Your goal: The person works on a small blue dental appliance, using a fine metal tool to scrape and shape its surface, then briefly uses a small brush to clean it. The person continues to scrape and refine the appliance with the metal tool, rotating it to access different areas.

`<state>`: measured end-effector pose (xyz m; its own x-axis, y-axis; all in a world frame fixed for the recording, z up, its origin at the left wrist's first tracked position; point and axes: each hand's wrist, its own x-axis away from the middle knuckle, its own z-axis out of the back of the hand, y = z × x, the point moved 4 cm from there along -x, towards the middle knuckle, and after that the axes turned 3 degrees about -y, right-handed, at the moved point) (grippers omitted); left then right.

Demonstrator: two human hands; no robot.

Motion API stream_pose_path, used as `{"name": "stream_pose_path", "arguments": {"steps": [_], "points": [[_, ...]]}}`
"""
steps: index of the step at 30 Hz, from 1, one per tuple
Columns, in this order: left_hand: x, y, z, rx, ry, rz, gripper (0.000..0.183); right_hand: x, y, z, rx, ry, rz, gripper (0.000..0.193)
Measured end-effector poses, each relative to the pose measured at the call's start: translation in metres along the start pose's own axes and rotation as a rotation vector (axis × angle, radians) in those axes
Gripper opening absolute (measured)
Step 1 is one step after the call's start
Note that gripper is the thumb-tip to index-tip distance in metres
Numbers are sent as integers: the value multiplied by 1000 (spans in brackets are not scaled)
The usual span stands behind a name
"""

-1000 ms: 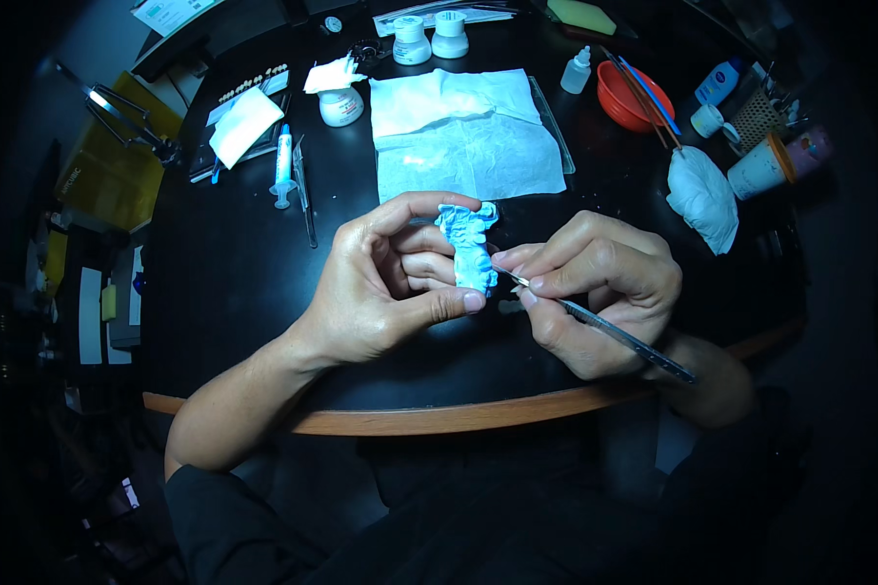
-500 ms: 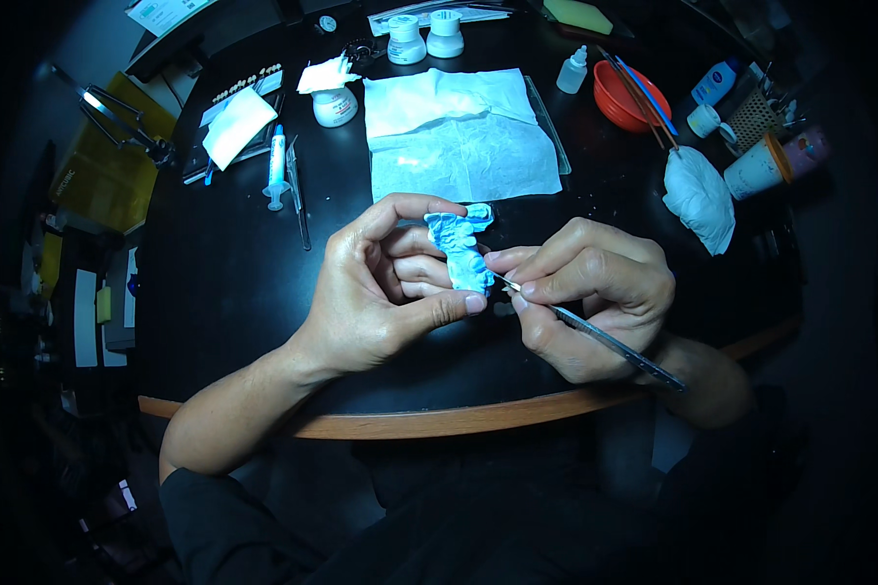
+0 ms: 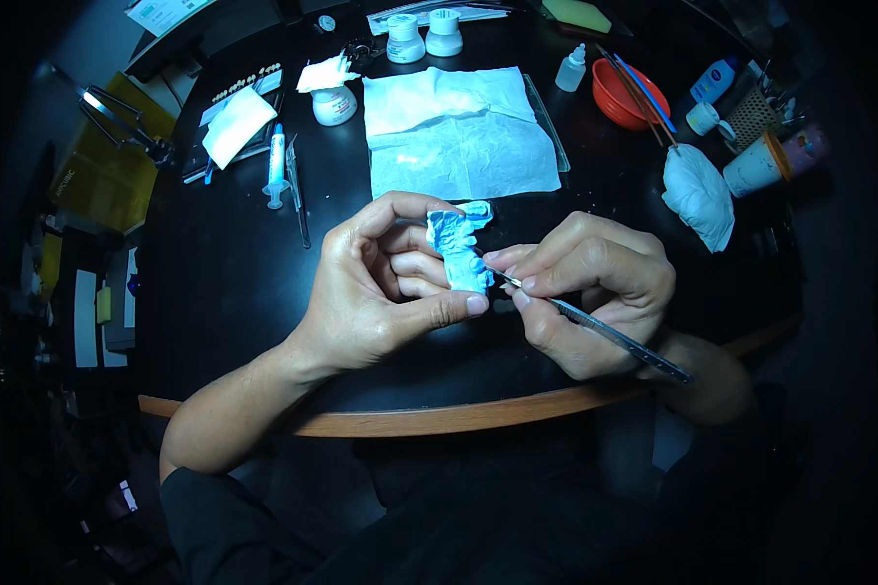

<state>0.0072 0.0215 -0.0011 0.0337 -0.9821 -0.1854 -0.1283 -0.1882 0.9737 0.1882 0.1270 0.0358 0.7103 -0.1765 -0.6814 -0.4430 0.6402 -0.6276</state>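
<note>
A pale blue-white dental cast (image 3: pixel 458 252) with tooth shapes is held above the near part of the table. My left hand (image 3: pixel 366 283) grips it between the index finger at its top and the thumb at its lower end, the other fingers curled behind. Pinched like a pen in my right hand (image 3: pixel 595 288) is a slim metal dental carving tool (image 3: pixel 622 341) with a dark, ridged handle. Its thin tip points at the cast's right edge; whether it touches cannot be made out. One right fingertip rests close beside that edge.
Beyond the hands lies white tissue (image 3: pixel 463 146) on a flat plate. To the left are a syringe (image 3: pixel 277 166), tweezers (image 3: pixel 299 195) and a white jar (image 3: pixel 334 104). A red bowl (image 3: pixel 619 97) with brushes, a crumpled cloth (image 3: pixel 699 200) and a cup (image 3: pixel 754 168) stand right.
The cast is tilted slightly differently, showing more of its tooth shapes along the right edge. The carving tool's handle end has shifted slightly right. Both hands keep their grips.
</note>
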Motion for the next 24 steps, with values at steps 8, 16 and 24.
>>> {"name": "stream_pose_path", "arguments": {"steps": [8, 16, 24], "points": [[1, 1, -3, 14, -3, 2, 58, 3, 2, 0, -30, -19, -3, 16], [3, 4, -7, -43, 19, -29, 57, 2, -1, -1, -3, -11, -14, 15], [3, 3, -6, -65, 26, -17, 56, 2, 2, -1, -8, -26, -15, 15]]}}
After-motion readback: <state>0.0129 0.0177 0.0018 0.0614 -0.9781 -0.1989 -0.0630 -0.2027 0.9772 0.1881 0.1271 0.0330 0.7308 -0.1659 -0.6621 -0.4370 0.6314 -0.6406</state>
